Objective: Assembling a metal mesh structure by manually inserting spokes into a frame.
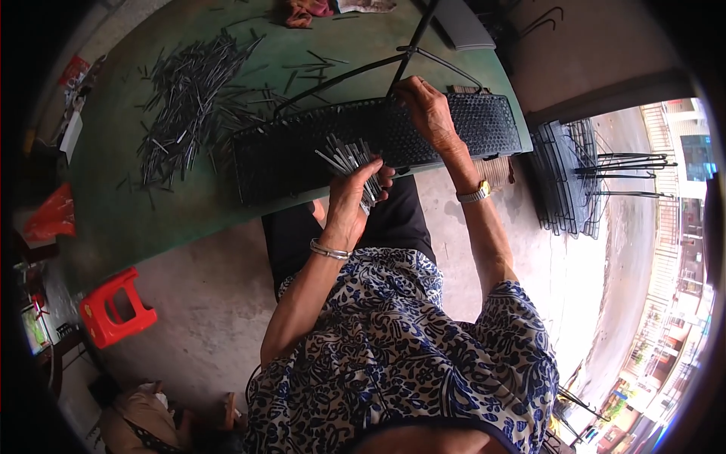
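My left hand (352, 193) is closed round a bundle of thin grey metal strips (348, 157), their ends fanning out above the fingers. It is held over the near edge of a black mesh rack (302, 155), which lies along the green table's edge above my lap. Black bent rods (336, 74) rise from the rack's far side and cross near the top. At the far side of the mesh, my right hand (429, 113) has its fingers pinched beside one of these rods. Whatever may be between those fingertips is hidden.
A large heap of similar strips (193, 106) covers the left of the green table (106, 204), with loose ones around it. A red plastic stool (119, 309) stands on the floor at left. Stacked black mesh racks (567, 178) with projecting rods stand at right.
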`<state>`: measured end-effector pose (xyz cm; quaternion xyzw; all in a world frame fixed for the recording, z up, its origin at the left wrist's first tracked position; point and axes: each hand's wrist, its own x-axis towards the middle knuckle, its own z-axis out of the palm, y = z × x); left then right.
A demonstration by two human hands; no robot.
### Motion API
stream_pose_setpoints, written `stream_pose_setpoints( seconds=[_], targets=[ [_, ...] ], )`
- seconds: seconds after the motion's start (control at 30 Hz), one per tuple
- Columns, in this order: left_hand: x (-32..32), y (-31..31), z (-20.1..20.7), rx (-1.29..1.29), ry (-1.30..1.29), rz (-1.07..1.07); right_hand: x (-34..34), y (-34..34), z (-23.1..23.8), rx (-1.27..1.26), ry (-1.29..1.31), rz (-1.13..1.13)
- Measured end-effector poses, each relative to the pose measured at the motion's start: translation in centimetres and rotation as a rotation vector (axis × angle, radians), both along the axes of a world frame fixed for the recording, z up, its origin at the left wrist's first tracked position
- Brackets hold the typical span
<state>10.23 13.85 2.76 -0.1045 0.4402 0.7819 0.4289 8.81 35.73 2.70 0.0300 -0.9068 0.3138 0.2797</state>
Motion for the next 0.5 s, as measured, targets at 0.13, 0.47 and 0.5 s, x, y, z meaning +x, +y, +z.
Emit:
stream_pose_setpoints(
  seconds=[0.13,0.47,0.5],
  targets=[
    [0.2,0.2,0.4,-0.027,-0.013,0.009,0.0,0.3,0.1,-0.023,-0.016,0.017],
    [0.0,0.1,-0.9,0.021,0.015,0.001,0.4,0.7,0.3,-0.045,-0.035,0.03],
    [0.0,0.1,-0.9,0.023,0.02,0.003,0.5,0.6,0.2,-0.032,-0.032,0.039]
  ],
)
